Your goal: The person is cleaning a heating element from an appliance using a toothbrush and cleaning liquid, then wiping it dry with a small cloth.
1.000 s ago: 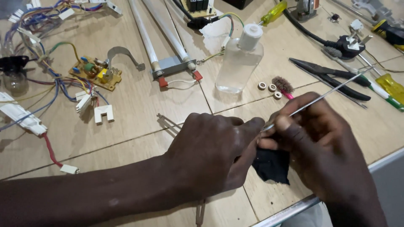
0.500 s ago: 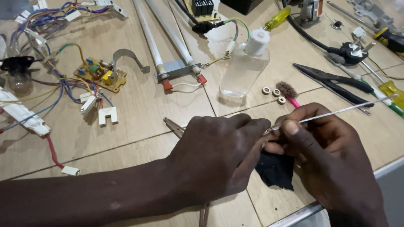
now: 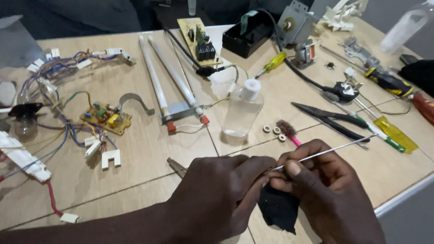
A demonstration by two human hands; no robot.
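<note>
The thin metal rod [image 3: 330,152] now tips lower — the right hand [image 3: 325,190] pinches it steady, and the left hand [image 3: 226,194] wraps the black cloth [image 3: 278,210] round its end.

One head-worn camera looks down and forward over a wooden table [image 3: 149,149] from the person's own seat. It sits close: the left hand [image 3: 217,199] and right hand [image 3: 325,194] fill the lower middle, forearms cut by the bottom edge. The view faces away from the person, reaching the table's far edge and a dark background. The near table edge runs diagonally at lower right
</note>
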